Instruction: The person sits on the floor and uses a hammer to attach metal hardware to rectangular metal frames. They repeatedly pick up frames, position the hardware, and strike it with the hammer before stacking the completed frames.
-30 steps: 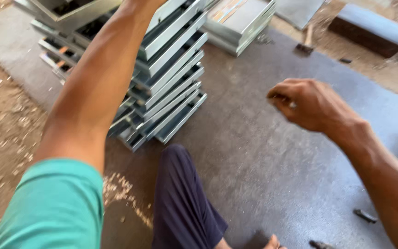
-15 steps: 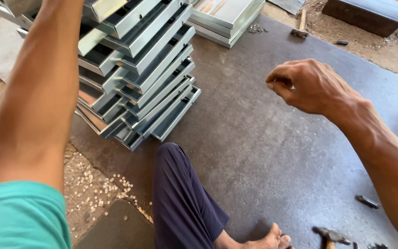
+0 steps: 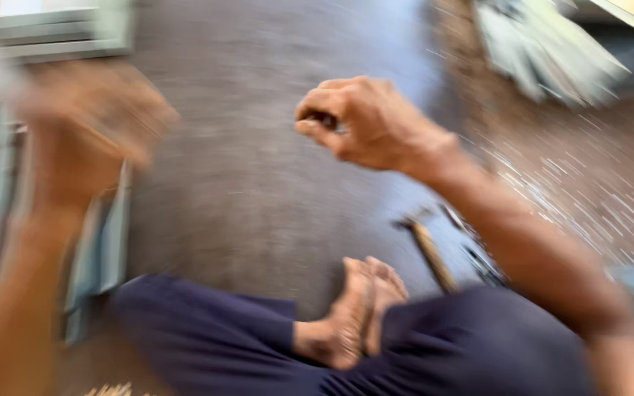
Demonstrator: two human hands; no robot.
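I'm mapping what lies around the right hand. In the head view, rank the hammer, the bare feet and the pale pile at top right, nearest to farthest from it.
From the right hand:
1. Hammer, on the mat below it.
2. Bare feet, lower, between the legs.
3. Pale pile, blurred, top right; roughly as far as the feet, too close to call.

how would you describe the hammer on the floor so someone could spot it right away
Start at the person's crossed bare feet on the dark grey mat. Just to their right, under the right hand, lies the hammer. Its pale wooden handle and dark head set it apart from the darker, blurred tools beside it.
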